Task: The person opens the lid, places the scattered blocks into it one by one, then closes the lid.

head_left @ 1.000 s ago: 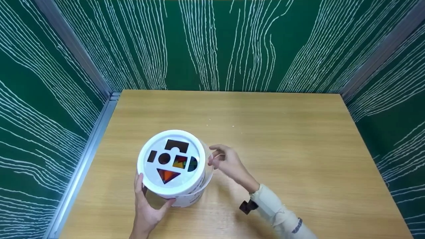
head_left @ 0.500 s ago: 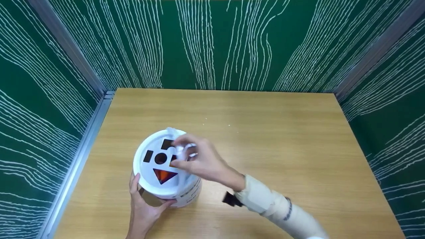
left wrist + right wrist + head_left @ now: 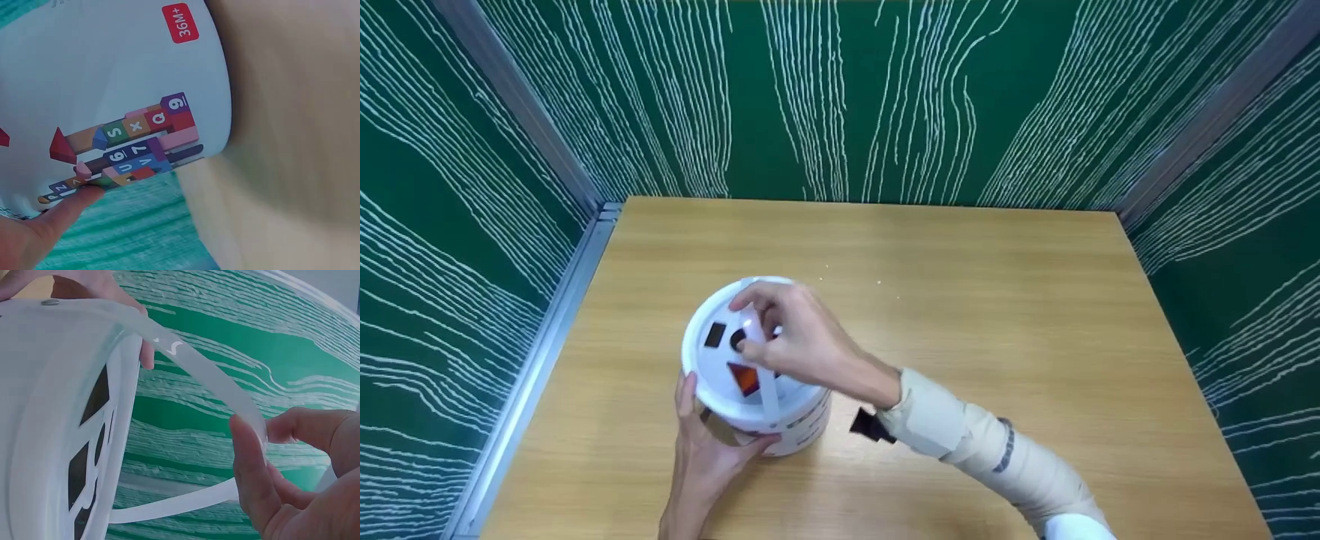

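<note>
A white toy-block bucket (image 3: 802, 426) stands on the table, its round white lid (image 3: 718, 375) pierced with shaped holes. Something orange-red shows through the triangular hole. My left hand (image 3: 706, 454) holds the bucket's near left side, thumb and fingers spread around the wall; in the left wrist view the thumb (image 3: 70, 211) lies on the printed block pictures. Above the lid, my right hand (image 3: 806, 341) pinches the translucent strap handle (image 3: 197, 368) between thumb and fingers. The right wrist view shows that handle arched up clear of the lid. My right hand covers part of the lid in the head view.
The wooden table (image 3: 997, 315) extends to the right and behind the bucket, with a few tiny white specks (image 3: 878, 283) on it. Green walls with white lines (image 3: 780, 97) enclose the back and sides. A metal rail (image 3: 540, 360) runs along the left edge.
My right hand has moved from the bucket's right side to above the lid, bringing the handle up with it. The bucket has shifted slightly right and away, my left hand still on it.
</note>
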